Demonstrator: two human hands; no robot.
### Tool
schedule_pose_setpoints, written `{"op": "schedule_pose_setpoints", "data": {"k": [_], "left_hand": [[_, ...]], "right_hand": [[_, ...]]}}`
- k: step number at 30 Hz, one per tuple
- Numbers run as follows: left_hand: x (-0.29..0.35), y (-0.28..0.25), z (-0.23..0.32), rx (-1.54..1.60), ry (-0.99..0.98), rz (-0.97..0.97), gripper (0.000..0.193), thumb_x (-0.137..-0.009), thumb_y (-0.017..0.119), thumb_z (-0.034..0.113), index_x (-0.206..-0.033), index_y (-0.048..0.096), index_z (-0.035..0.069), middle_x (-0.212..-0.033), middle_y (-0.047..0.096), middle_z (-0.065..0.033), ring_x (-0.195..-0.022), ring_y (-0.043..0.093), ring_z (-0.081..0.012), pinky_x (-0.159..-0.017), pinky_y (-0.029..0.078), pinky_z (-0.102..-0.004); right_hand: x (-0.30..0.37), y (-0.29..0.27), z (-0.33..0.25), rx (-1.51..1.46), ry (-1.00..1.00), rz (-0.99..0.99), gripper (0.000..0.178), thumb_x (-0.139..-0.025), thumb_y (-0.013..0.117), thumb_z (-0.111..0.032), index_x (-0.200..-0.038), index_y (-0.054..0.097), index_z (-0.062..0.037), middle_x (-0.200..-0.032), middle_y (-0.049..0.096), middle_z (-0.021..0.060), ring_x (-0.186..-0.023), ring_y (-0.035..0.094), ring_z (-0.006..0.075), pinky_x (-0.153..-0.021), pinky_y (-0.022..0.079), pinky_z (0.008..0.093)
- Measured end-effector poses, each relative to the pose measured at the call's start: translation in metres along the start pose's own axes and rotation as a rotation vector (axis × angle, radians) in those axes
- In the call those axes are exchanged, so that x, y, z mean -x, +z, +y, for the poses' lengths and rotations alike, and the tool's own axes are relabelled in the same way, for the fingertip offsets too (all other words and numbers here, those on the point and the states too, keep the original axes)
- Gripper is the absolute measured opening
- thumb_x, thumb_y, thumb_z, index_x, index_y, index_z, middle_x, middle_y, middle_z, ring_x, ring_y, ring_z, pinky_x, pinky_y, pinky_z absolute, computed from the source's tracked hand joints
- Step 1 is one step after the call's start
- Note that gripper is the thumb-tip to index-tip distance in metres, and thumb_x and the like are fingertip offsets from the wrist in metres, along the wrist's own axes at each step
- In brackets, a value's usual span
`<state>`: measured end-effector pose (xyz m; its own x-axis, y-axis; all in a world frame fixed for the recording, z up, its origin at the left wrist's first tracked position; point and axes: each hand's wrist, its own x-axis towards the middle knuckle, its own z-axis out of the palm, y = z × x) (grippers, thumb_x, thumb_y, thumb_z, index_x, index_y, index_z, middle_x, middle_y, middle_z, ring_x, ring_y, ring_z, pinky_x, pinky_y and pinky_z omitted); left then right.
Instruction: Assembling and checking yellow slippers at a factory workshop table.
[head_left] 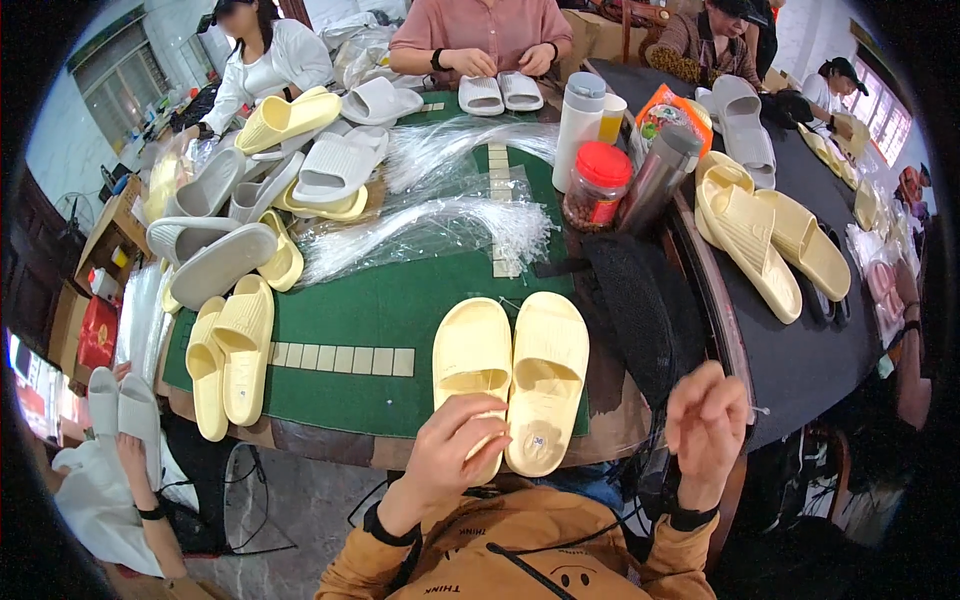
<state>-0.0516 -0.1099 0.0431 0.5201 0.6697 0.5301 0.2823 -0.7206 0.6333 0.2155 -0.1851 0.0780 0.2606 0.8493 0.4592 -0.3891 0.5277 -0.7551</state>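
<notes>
A pair of pale yellow slide slippers lies side by side at the table's near edge, soles down and toes away from me. My left hand point(458, 447) is closed around the heel end of the left slipper point(470, 345), covering much of its footbed. The right slipper point(548, 370) shows a small round sticker on its heel. A thin strand shows between the two toes. To the right of the pair, my right hand point(705, 425) is raised with its fingers curled inward. What its fingertips hold, if anything, is too small to make out.
Bundled clear plastic strands point(430, 235) lie mid-table. Grey and yellow slippers point(225, 265) pile up at left; another yellow pair point(232, 350) is nearer. A red-lidded jar point(598, 185), a steel flask point(660, 175) and a black bag point(640, 300) stand right. Co-workers sit around.
</notes>
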Motion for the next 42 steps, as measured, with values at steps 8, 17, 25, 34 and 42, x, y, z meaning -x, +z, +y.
{"op": "schedule_pose_setpoints", "data": {"k": [8,17,25,34,42], "left_hand": [[0.049,-0.024,0.022,-0.016,0.011,-0.129,0.026,-0.072,0.080,0.006,-0.091,0.062,0.003,-0.096,0.064,-0.0100,-0.088,0.065,-0.0289,-0.074,0.054,-0.0377],[0.077,-0.024,0.020,0.008,-0.141,-0.168,0.018,-0.075,0.077,0.004,-0.084,0.061,0.003,-0.093,0.064,-0.0110,-0.083,0.064,-0.0287,-0.071,0.053,-0.0362],[0.054,-0.016,-0.007,-0.122,-0.160,-0.049,0.018,-0.076,0.075,0.001,-0.085,0.059,0.002,-0.094,0.064,-0.0111,-0.084,0.063,-0.0302,-0.071,0.052,-0.0372],[0.016,0.000,-0.022,-0.263,-0.155,-0.074,0.014,-0.081,0.071,0.004,-0.083,0.058,-0.001,-0.102,0.064,-0.0155,-0.089,0.064,-0.0329,-0.075,0.052,-0.0394],[0.005,0.017,-0.035,-0.217,-0.147,-0.123,0.016,-0.085,0.069,0.009,-0.085,0.058,-0.003,-0.113,0.061,-0.0194,-0.091,0.063,-0.0372,-0.076,0.052,-0.0407]], "right_hand": [[-0.007,0.013,0.027,0.495,0.543,0.015,0.020,-0.093,0.055,0.000,-0.113,0.058,0.0032,-0.081,0.062,0.0059,-0.075,0.062,0.0103,-0.067,0.048,0.0228],[-0.001,0.023,0.054,0.938,0.525,-0.311,0.011,-0.087,0.060,-0.001,-0.096,0.061,0.0054,-0.085,0.067,0.0172,-0.074,0.067,0.0281,-0.067,0.052,0.0351],[0.008,0.025,0.067,0.912,0.430,-0.277,0.031,-0.093,0.061,-0.011,-0.119,0.057,0.0044,-0.108,0.065,0.0229,-0.093,0.068,0.0356,-0.079,0.054,0.0387],[0.012,0.025,0.069,1.134,0.216,-0.419,0.045,-0.093,0.062,-0.018,-0.132,0.051,0.0019,-0.117,0.062,0.0251,-0.100,0.064,0.0414,-0.083,0.053,0.0435],[-0.002,0.013,0.054,1.123,0.305,-0.438,0.025,-0.090,0.063,-0.014,-0.111,0.064,0.0002,-0.099,0.065,0.0201,-0.089,0.065,0.0382,-0.076,0.053,0.0437]]}}
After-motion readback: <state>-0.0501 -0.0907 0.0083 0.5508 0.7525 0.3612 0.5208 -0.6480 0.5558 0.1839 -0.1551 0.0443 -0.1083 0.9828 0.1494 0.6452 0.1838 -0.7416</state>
